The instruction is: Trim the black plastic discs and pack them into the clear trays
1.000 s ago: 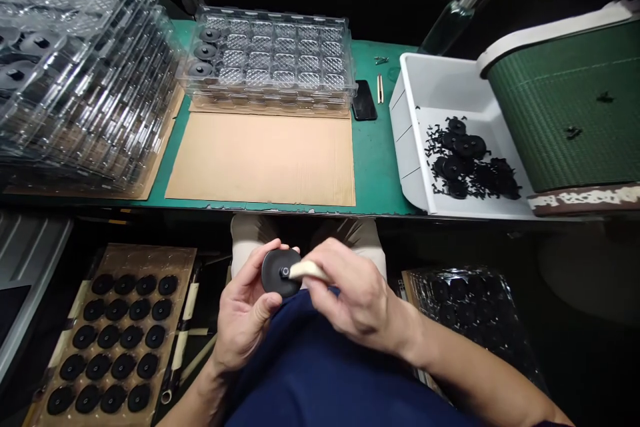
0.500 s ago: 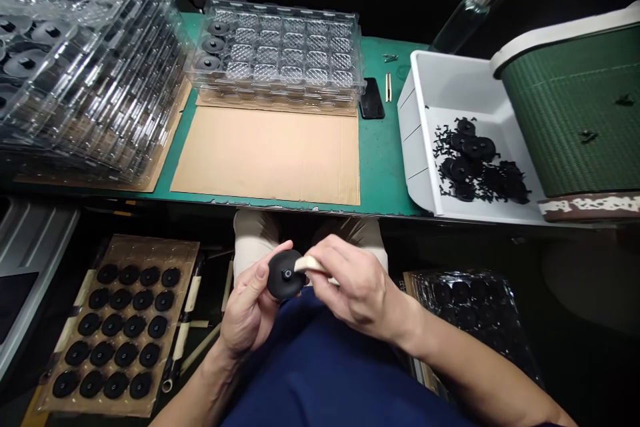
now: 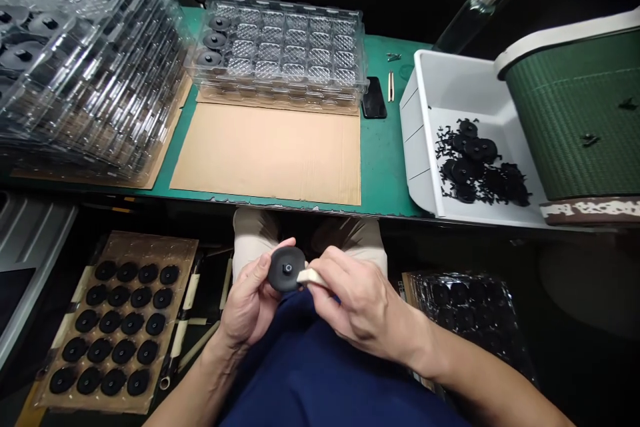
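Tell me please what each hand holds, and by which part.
The left hand holds a black disc by its rim; the right hand pinches a pale tool just behind its visible tip.

The left hand (image 3: 253, 307) grips a black disc (image 3: 287, 269) by its rim, face toward the camera, while the right hand (image 3: 357, 300) holds a pale tool (image 3: 313, 277) at the disc's lower-right edge, in front of a green bench (image 3: 390, 160) carrying a cardboard sheet (image 3: 270, 153), clear trays (image 3: 280, 47), a phone (image 3: 374, 99) and a white bin (image 3: 416, 147).
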`<act>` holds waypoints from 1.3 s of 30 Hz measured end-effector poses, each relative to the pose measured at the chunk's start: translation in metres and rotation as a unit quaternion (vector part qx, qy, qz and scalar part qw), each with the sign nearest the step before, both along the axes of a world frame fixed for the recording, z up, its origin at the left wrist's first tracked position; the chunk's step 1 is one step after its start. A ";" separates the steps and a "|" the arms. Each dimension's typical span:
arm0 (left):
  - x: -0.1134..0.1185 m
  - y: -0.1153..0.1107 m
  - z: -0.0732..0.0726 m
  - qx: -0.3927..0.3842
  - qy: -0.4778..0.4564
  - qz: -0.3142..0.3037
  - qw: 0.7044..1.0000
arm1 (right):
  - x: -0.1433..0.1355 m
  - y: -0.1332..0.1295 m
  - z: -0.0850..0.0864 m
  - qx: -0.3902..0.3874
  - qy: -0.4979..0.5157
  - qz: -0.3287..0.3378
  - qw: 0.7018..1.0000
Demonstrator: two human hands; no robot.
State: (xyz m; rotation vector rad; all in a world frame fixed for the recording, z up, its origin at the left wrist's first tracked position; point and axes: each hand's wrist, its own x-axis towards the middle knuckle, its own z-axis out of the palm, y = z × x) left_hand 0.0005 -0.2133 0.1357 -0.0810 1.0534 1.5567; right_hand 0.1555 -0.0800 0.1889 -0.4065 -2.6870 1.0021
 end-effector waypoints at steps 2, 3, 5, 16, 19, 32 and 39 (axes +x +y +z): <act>0.001 0.000 -0.002 0.009 -0.007 -0.025 1.000 | -0.001 0.001 0.002 0.027 0.001 -0.002 1.000; 0.001 -0.001 -0.003 0.021 -0.011 -0.054 0.998 | -0.002 0.003 0.003 0.046 0.008 0.000 0.999; 0.002 -0.002 -0.005 0.047 -0.020 -0.106 0.993 | -0.006 0.006 0.005 0.082 0.031 0.012 0.996; 0.001 0.001 -0.008 0.024 -0.012 -0.046 0.999 | -0.002 0.001 -0.008 0.076 0.004 -0.026 0.997; 0.001 0.000 -0.011 0.051 -0.051 -0.114 0.991 | -0.010 0.008 -0.002 0.137 0.052 0.040 0.988; -0.008 0.000 -0.013 0.013 -0.029 -0.088 0.996 | -0.015 0.007 -0.018 0.120 0.049 0.015 0.991; -0.002 0.005 -0.010 0.052 -0.136 -0.063 0.987 | -0.030 0.014 -0.006 0.162 0.106 0.067 0.979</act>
